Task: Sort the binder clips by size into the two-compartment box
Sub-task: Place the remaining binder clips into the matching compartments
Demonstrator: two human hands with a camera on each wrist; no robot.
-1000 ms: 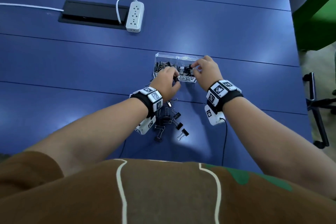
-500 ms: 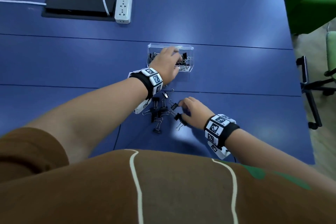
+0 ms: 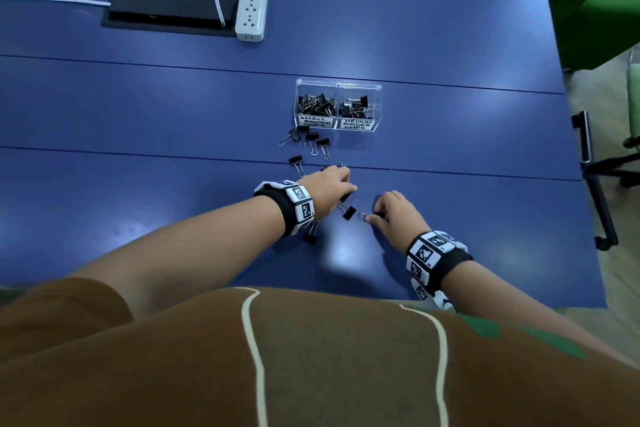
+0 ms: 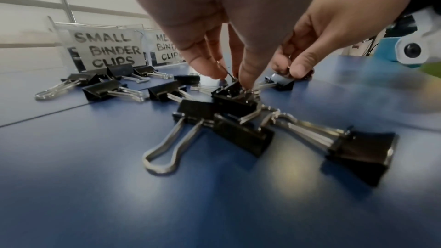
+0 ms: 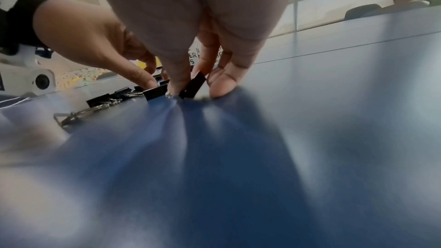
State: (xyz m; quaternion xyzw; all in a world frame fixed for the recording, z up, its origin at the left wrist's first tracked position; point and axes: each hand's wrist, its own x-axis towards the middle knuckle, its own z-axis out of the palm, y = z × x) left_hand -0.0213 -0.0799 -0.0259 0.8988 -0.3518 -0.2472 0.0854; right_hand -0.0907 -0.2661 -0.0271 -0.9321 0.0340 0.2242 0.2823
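Near the middle of the head view, the clear plastic two-compartment box (image 3: pixel 338 104) is sitting on the blue table (image 3: pixel 138 107), both halves already holding heaps of black clips; its labels are reading SMALL BINDER CLIPS on the left and MEDIUM BINDER CLIPS on the right. Just below the box, five loose black binder clips (image 3: pixel 313 140) are lying unsorted, and a few more are scattered around the wrists lower in the frame. The left hand (image 3: pixel 327 189) is pinching the wire handle of a small black clip (image 4: pixel 235 94) with curled fingertips (image 4: pixel 210 69), lifting it off a tangle of larger clips. At centre right, the right hand (image 3: pixel 394 213) is gripping another black clip (image 5: pixel 193 85) between thumb and fingers, its edge touching the table. Judging by the heaps, sorting is well underway, with roughly ten clips remaining outside.
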